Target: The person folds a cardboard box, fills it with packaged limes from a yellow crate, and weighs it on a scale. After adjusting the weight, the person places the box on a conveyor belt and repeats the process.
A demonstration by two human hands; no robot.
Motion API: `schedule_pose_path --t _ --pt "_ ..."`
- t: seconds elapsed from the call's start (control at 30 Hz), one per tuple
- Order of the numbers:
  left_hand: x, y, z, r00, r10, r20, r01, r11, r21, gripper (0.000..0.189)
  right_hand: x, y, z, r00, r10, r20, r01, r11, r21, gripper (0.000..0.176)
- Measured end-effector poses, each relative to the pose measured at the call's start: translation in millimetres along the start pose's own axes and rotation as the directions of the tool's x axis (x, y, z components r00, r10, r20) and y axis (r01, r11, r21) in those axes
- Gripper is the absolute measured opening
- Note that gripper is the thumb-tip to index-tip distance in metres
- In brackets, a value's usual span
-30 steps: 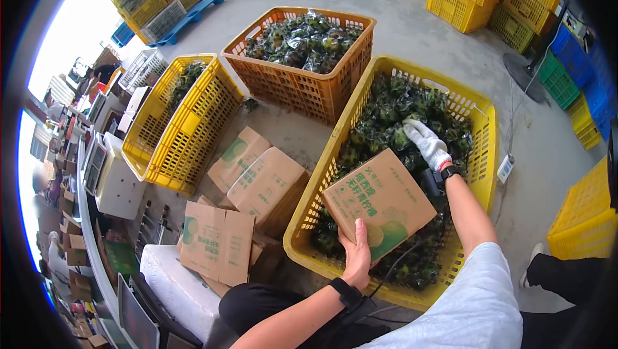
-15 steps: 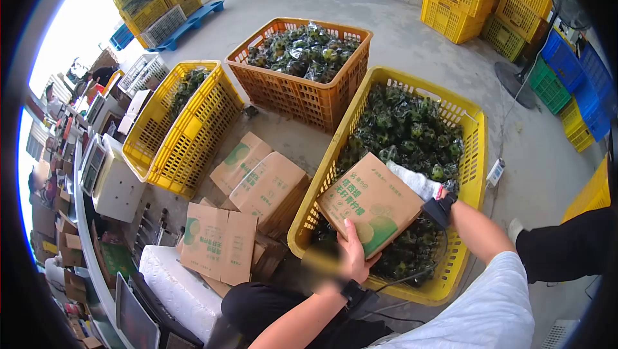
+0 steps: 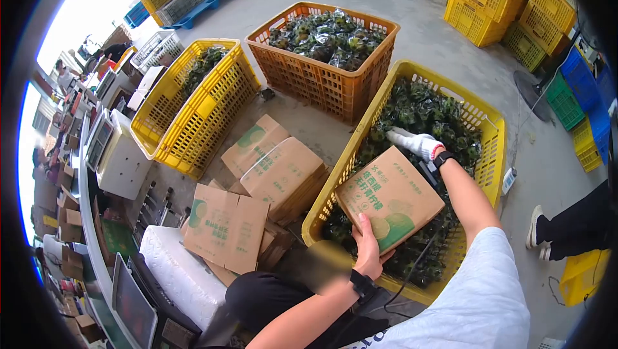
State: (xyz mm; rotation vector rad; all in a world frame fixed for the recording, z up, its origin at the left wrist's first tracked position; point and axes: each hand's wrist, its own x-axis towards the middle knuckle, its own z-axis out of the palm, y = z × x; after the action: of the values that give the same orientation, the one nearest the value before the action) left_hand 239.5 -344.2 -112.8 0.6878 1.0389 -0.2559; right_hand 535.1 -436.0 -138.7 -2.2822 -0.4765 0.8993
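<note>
My bare left hand [image 3: 369,247] grips the lower edge of a closed brown cardboard box [image 3: 389,198] with green lettering and a printed lime. The box is tilted over a large yellow crate [image 3: 492,149]. Dark green limes in clear plastic [image 3: 428,110] fill much of this crate. Just beyond the box's upper edge, my right hand [image 3: 415,143] wears a white glove and reaches across the fruit, fingers stretched to the left. Its fingertips overlap the wrapped limes in this view. A black cable hangs near the box's right side.
An orange crate [image 3: 322,82] of wrapped fruit stands ahead, with another yellow crate [image 3: 206,114] to its left. Folded cartons [image 3: 283,172] lie stacked beside a white foam box [image 3: 177,278]. At right stand a fan [image 3: 533,91] and a person's leg [image 3: 573,220].
My gloved right hand has moved from beside the box's right edge to above its upper edge, over the fruit. My left hand still holds the box. The whole view has shifted.
</note>
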Motion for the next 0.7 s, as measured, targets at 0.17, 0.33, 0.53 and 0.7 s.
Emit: schedule_pose_path --t 0.17,0.33,0.53,0.7 --pt "2 -3 0 1.000 0.011 0.010 -0.011 1.000 0.001 0.083 9 19 12 0.996 0.060 0.069 -0.056 0.997 -0.049 0.091" --pt "-2 0 -2 1.000 -0.015 -0.019 0.014 1.000 -0.022 0.085 -13 72 27 0.988 -0.092 0.126 0.020 0.876 0.482 0.042" --pt "-11 5 -7 0.995 -0.021 0.102 0.029 0.997 -0.072 0.086 -95 52 14 0.992 -0.118 0.046 0.025 0.542 0.840 0.038" --pt "-26 10 -13 0.963 -0.016 0.269 0.040 0.995 -0.086 0.089 -151 9 -19 0.944 -0.232 -0.235 0.295 0.912 0.284 0.039"
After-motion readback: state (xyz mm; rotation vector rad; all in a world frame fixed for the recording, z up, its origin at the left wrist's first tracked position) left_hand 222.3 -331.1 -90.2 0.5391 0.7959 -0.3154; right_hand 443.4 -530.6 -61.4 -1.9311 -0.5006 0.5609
